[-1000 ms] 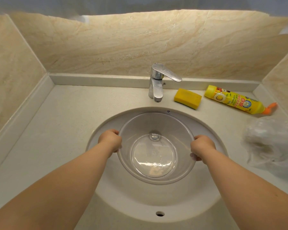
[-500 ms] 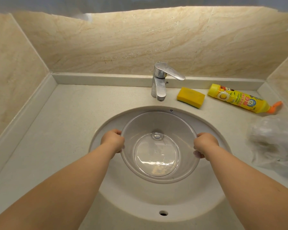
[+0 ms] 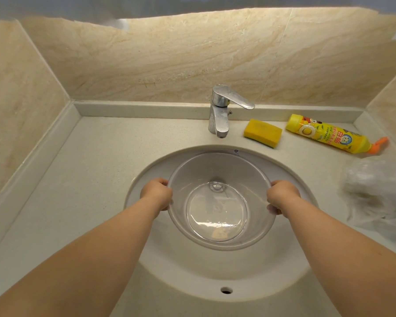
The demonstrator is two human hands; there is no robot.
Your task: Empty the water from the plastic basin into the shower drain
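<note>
A clear plastic basin (image 3: 215,170) with a little water in its bottom sits inside the white sink (image 3: 192,271). My left hand (image 3: 157,193) grips the basin's left rim. On the opposite rim, my right hand (image 3: 282,195) holds on with fingers curled under the edge. The sink's drain shows through the clear bottom. No shower drain is in view.
A chrome faucet (image 3: 220,113) stands behind the sink. To its right on the beige counter (image 3: 82,179) lie a yellow sponge (image 3: 262,132) and a yellow detergent bottle (image 3: 329,136). A crumpled clear plastic bag (image 3: 375,193) sits at the right. Tiled walls close in three sides.
Both hands keep their grip on the basin's rim. The view has shifted slightly; the basin appears barely moved.
</note>
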